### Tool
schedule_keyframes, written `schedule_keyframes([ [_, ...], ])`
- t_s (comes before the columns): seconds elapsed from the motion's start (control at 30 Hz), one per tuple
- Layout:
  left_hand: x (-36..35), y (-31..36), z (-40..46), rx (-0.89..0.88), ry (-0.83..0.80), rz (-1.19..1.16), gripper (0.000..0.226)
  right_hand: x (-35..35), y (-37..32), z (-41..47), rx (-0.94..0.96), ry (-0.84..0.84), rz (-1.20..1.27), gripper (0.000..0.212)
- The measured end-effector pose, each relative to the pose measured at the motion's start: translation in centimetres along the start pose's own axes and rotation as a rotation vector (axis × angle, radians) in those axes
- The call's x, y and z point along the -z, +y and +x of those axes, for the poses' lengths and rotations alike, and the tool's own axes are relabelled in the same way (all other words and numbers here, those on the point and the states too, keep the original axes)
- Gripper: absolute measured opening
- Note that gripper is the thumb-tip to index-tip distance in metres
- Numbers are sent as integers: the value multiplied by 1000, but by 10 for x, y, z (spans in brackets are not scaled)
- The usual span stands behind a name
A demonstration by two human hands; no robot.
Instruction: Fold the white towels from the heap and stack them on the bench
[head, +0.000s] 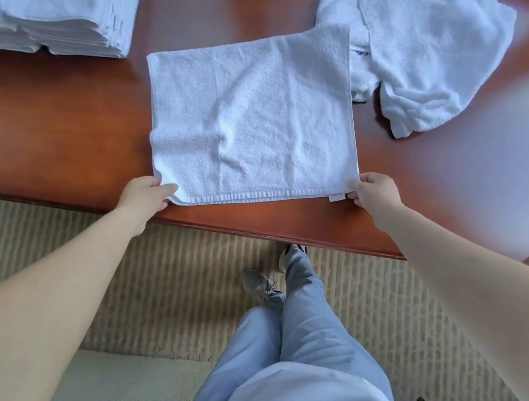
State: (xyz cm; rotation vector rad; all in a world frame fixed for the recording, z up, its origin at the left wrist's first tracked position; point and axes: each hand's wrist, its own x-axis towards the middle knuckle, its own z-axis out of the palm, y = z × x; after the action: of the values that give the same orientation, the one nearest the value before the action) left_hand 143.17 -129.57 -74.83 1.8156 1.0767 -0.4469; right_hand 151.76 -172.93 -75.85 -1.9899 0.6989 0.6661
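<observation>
White towel (250, 119) flat, seemingly wider left–right

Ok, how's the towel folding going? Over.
Both hands pinch near corners: left hand, right hand. Towel flat on bench. Heap right, stack left. Nothing blocking.

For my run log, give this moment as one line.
step: folding | towel flat on bench | left hand pinches near-left corner | right hand pinches near-right corner | heap right | stack far-left
</observation>
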Motion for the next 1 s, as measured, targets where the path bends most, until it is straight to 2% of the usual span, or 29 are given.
schedule_keyframes([
  [0.07,0,-1,-1,-7,54,5,43,2,0,-1,9,0,12,10],
  [0.17,5,-6,-4,47,96,-23,15,7,1,-2,-4,0,52,6],
  [0.37,13,5,-28,105,111,-160,34,27,-16,-13,-72,-11,173,25],
  [0.43,19,22,-44,101,36,-265,34,40,-35,-20,-42,-33,210,31],
  [0.5,30,45,-55,75,-22,-340,20,53,-61,-26,3,-64,213,28],
  [0.63,66,109,-85,28,-23,-538,11,88,-134,-51,116,-56,260,27],
  [0.7,88,139,-105,-24,-69,-584,17,109,-167,-71,221,-36,202,35],
  [0.8,119,173,-139,-182,-157,-505,35,138,-205,-105,459,27,-20,33],
  [0.87,136,192,-158,-305,-105,-308,38,157,-229,-122,583,70,-116,28],
  [0.93,151,208,-172,-412,28,-193,29,175,-253,-135,646,74,-122,18],
  [1.0,168,219,-180,-462,111,-195,15,191,-273,-145,719,80,-169,8],
])
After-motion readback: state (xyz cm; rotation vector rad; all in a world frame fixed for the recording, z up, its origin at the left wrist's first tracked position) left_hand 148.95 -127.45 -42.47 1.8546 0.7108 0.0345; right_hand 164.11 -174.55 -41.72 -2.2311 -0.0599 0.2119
